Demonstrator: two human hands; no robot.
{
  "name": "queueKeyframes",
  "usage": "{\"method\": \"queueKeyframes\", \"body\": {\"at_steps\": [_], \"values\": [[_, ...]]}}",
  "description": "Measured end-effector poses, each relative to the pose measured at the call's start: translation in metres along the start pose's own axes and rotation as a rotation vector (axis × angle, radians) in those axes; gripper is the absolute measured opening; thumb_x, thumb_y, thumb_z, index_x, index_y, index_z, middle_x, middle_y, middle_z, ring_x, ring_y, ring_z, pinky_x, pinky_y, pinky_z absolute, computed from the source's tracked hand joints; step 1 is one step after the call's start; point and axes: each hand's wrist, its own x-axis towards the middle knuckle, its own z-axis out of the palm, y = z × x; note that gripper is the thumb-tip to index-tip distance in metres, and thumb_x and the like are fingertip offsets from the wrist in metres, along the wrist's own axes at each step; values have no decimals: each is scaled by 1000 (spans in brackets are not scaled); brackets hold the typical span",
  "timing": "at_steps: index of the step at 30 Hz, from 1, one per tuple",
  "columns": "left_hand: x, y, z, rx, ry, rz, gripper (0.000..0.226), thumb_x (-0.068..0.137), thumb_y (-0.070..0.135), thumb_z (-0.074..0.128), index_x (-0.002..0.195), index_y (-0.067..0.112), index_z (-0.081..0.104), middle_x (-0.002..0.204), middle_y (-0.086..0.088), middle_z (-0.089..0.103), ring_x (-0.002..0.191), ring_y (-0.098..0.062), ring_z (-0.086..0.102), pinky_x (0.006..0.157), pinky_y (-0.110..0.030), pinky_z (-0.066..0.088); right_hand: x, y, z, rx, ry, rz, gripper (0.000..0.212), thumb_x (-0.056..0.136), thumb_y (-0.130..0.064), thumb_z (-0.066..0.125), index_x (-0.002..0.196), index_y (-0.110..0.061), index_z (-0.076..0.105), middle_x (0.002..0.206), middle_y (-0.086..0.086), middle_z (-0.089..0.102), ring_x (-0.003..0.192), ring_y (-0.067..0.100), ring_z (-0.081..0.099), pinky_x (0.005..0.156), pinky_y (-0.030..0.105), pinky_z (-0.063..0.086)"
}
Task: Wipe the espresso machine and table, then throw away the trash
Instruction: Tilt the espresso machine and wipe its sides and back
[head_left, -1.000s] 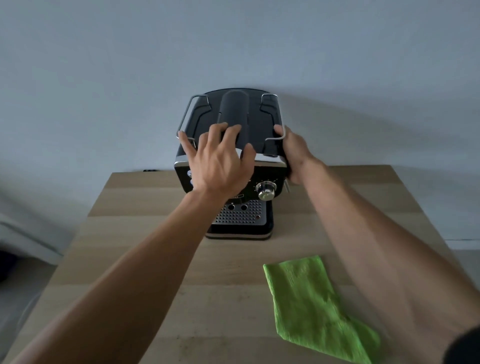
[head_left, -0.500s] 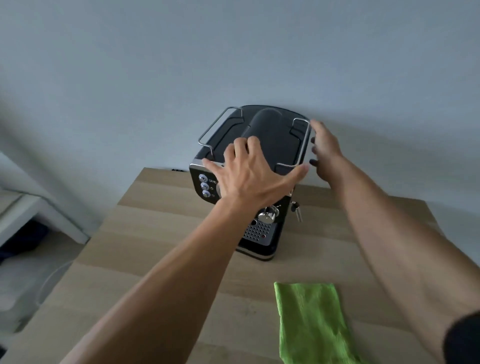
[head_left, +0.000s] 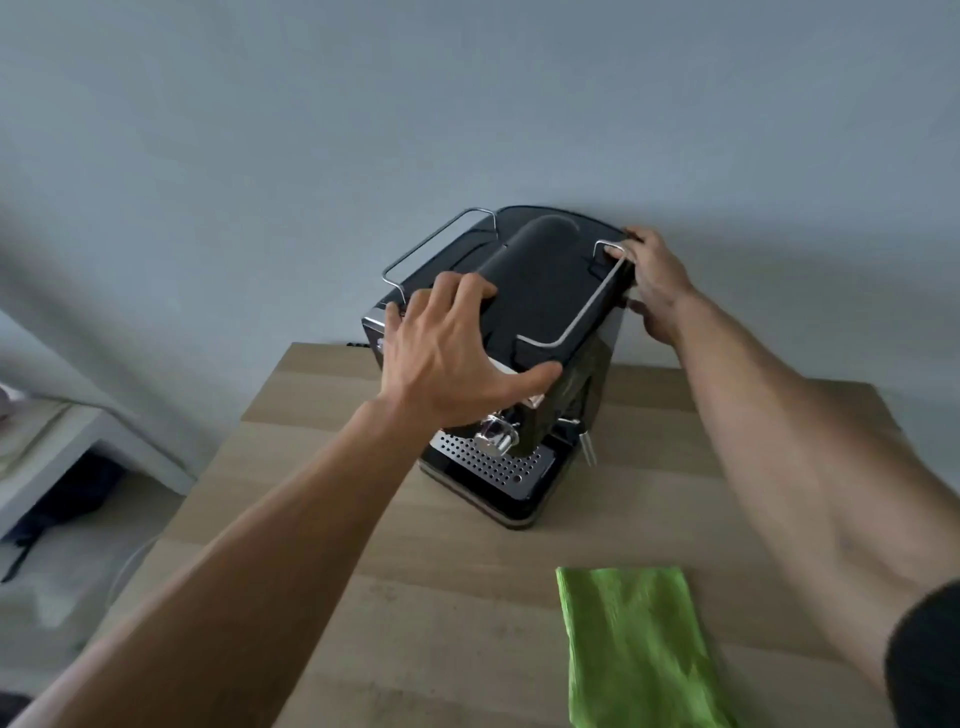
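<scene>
Black machine (head_left: 540, 291) sits on counter (head_left: 322, 519) at frame centre, back close to wall (head_left: 467, 104). It's turned at an angle, so front w/ perforated drip tray (head_left: 488, 460) faces lower left. L hand (head_left: 452, 358) is spread flat over front top edge: fingers on the top, thumb stretched right along the front, not wrapped round anything. R hand (head_left: 657, 283) is at machine's far corner, upper right of centre. Its thumb lies over the top by wire rail (head_left: 587, 306), fingers go down the side, clasping the body. Steam wand (head_left: 587, 449) hangs at machine's right side. Green cloth (head_left: 634, 644) lies flat on counter, lower right, well apart from machine, no hand on it. White shelf (head_left: 47, 457) at left edge, blurry.
</scene>
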Motion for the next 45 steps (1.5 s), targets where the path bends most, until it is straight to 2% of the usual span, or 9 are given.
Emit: {"method": "queueKeyframes", "body": {"at_steps": [4, 9, 14, 17, 20, 27, 34, 37, 45], "values": [[10, -37, -17, -86, -145, 156, 94, 50, 85, 51, 124, 28, 43, 124, 7, 50, 111, -19, 50, 95, -39, 40, -26, 17, -10, -66, 97, -68, 35, 87, -21, 59, 119, -19, 46, 103, -1, 57, 95, 15, 55, 81, 29, 43], [19, -46, -45, 53, -326, 221, 96, 50, 89, 46, 124, 29, 39, 128, 8, 52, 101, -13, 51, 96, -38, 38, -56, 34, -19, -155, 158, -76, 43, 78, -38, 66, 113, -25, 44, 105, -2, 57, 92, 15, 56, 81, 30, 43], [-5, 9, -29, 189, -204, 124, 94, 61, 79, 53, 138, 28, 33, 144, 5, 40, 133, -20, 36, 111, -58, 17, -18, -4, -27, -296, -66, -58, 24, 81, -34, 59, 92, -13, 59, 78, 5, 56, 64, 22, 53, 52, 25, 42], [-19, 29, -4, 209, -140, 84, 91, 67, 75, 57, 142, 30, 30, 151, 2, 30, 142, -26, 21, 110, -62, 10, 17, -21, -21, -286, -280, -4, 18, 87, -24, 58, 102, -17, 64, 102, 9, 62, 87, 25, 59, 76, 35, 46], [-19, 23, 6, 199, -14, 104, 78, 65, 68, 67, 130, 28, 51, 140, -4, 49, 134, -32, 38, 103, -65, 26, 48, -31, -6, -374, -422, 37, 40, 87, -26, 59, 127, -25, 54, 125, -1, 56, 106, 14, 55, 86, 27, 45], [-15, 7, 13, 204, 89, 231, 67, 62, 57, 78, 116, 21, 64, 123, -7, 64, 122, -35, 53, 93, -67, 37, 65, -31, 12, -576, -498, -35, 33, 92, -25, 51, 124, -20, 57, 129, 8, 56, 114, 22, 54, 96, 33, 42], [-1, -37, 7, 115, 93, 433, 63, 67, 58, 74, 115, 18, 68, 120, -4, 66, 120, -28, 56, 88, -63, 47, 43, -20, 1, -521, -360, -39, 24, 91, -29, 50, 115, -29, 54, 115, 4, 56, 103, 19, 55, 96, 35, 44], [10, -55, 5, 78, 115, 545, 63, 68, 58, 74, 112, 13, 70, 117, -6, 67, 115, -26, 60, 85, -53, 52, 26, -15, -7, -469, -283, 17, 20, 88, -34, 49, 108, -34, 49, 105, 0, 57, 103, 23, 59, 94, 48, 47], [46, -90, -12, 102, -56, 667, 84, 62, 66, 67, 125, 11, 61, 131, -7, 58, 115, -28, 59, 78, -51, 56, -14, 2, -4, -478, -17, 77, 50, 85, -43, 39, 130, -23, 35, 124, 10, 51, 109, 31, 52, 92, 47, 46]]}}
